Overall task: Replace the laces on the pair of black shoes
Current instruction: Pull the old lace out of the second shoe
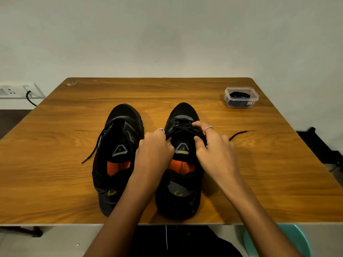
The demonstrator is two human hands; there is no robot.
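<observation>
Two black shoes point(148, 160) on wooden table point(55, 173), pale wall point(167, 34) behind; both hands pinching lace point(183, 129)

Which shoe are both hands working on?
The right shoe: the left hand and right hand pinch its laces; the left shoe lies untouched.
</observation>
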